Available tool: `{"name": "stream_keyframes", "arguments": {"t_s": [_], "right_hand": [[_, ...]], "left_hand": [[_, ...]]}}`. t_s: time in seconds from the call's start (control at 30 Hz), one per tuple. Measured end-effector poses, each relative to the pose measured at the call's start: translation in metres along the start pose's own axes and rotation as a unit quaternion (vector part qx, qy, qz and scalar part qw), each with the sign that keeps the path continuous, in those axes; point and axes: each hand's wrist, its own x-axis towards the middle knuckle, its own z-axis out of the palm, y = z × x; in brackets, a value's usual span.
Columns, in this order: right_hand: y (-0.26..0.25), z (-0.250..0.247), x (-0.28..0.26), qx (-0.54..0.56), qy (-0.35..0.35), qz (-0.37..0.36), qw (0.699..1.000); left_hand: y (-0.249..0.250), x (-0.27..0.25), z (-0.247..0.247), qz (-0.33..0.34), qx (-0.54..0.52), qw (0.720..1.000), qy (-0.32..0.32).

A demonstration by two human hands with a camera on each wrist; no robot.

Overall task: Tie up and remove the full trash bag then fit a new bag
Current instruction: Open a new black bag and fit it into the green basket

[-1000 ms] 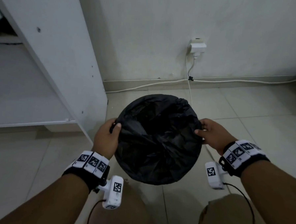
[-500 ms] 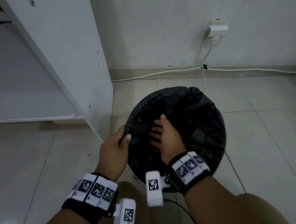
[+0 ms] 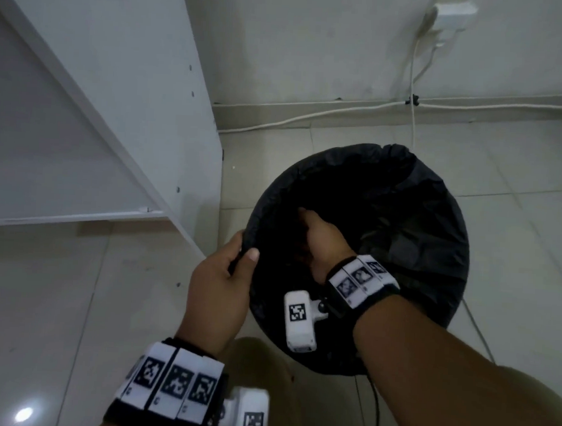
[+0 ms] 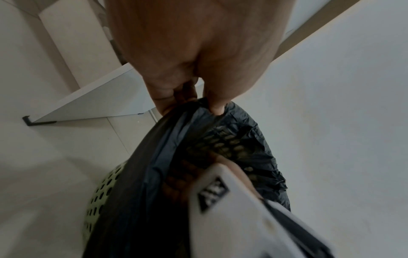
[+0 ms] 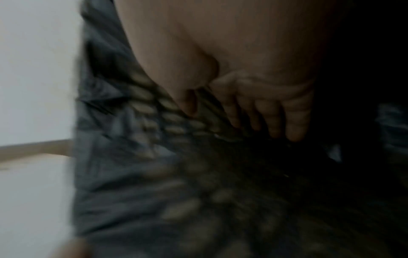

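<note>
A black trash bag (image 3: 412, 226) lines a round perforated bin (image 4: 101, 188) on the tiled floor, its edge folded over the rim. My left hand (image 3: 234, 265) pinches the bag's edge at the bin's left rim, thumb on top (image 4: 217, 109). My right hand (image 3: 317, 237) reaches down inside the bag, fingers straight and pressing the plastic against the bin's inner wall (image 5: 276, 118). The bin's holes show through the thin bag (image 5: 167, 111). The inside of the bag is dark and its bottom is hidden.
A white shelf unit (image 3: 143, 85) stands close on the left of the bin. Behind it runs a white wall (image 3: 315, 38) with a plugged socket (image 3: 453, 13) and white cables (image 3: 310, 120) along the skirting. Open tiled floor (image 3: 516, 225) lies to the right.
My right hand left the bin's right rim, crossed over and went down inside the bag. My left hand kept its hold on the left rim. The view moved closer.
</note>
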Motion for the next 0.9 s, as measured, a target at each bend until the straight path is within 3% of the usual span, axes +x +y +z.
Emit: {"name": "stream_keyframes", "arguments": {"t_s": [0.1,0.2,0.3,0.5,0.67,0.77,0.83,0.9], "right_hand": [[-0.009,-0.022,-0.037,-0.093,0.044,-0.064,0.993],[-0.012,-0.052,-0.052,-0.102,0.127,-0.150,0.975],[-0.010,-0.059,-0.034,-0.124,0.182,-0.134,0.966],[0.003,-0.038,0.012,-0.177,0.123,-0.041,0.976],[-0.001,-0.042,0.002,-0.196,0.092,-0.094,0.972],[-0.010,-0.059,-0.036,-0.335,0.113,-0.185,0.917],[-0.016,-0.077,-0.072,-0.406,0.180,-0.290,0.848],[-0.024,-0.097,-0.104,-0.428,0.289,-0.407,0.754]], "left_hand": [[0.002,0.002,0.001,-0.002,-0.004,1.000,0.003],[0.004,0.002,0.002,0.000,-0.002,1.000,0.000],[0.004,-0.001,0.002,0.005,0.011,1.000,0.000],[0.004,-0.007,0.004,0.006,0.008,1.000,-0.009],[0.003,-0.006,0.005,0.009,0.020,1.000,-0.005],[0.000,-0.003,0.005,0.014,0.051,0.999,0.003],[-0.006,0.000,0.005,0.019,0.081,0.996,0.020],[-0.011,0.002,0.007,0.027,0.118,0.992,0.040]]}}
